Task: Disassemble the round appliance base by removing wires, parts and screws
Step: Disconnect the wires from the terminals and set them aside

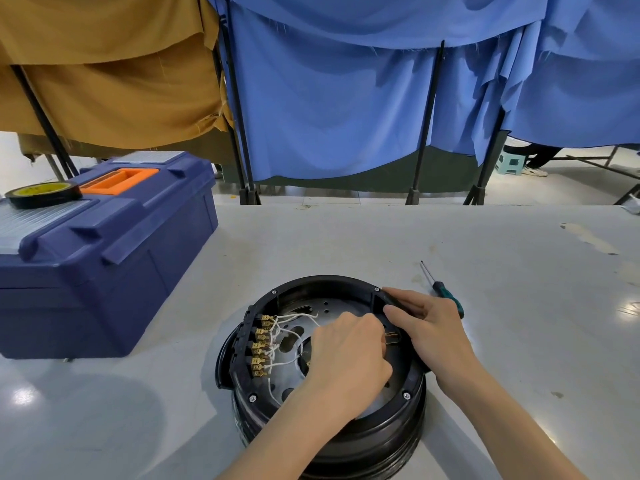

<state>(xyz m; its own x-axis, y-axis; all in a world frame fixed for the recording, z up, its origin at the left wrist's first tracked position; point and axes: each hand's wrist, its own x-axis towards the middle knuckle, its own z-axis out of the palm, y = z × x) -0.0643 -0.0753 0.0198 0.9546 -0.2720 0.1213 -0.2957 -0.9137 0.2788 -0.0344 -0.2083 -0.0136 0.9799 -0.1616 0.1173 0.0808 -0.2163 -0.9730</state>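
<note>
The round black appliance base stands open side up at the table's near middle. Inside, a metal plate shows, with white wires running to a row of brass terminals on the left wall. My left hand reaches into the base with curled fingers at a small brass connector on the right inner wall; the fingertips are hidden. My right hand grips the base's right rim, thumb inside and fingers over the edge. Screws sit in the rim.
A green-handled screwdriver lies on the grey table just right of the base. A blue toolbox with an orange handle stands at the left, with a roll of black tape on its lid. Cloth-hung frames stand beyond the far edge.
</note>
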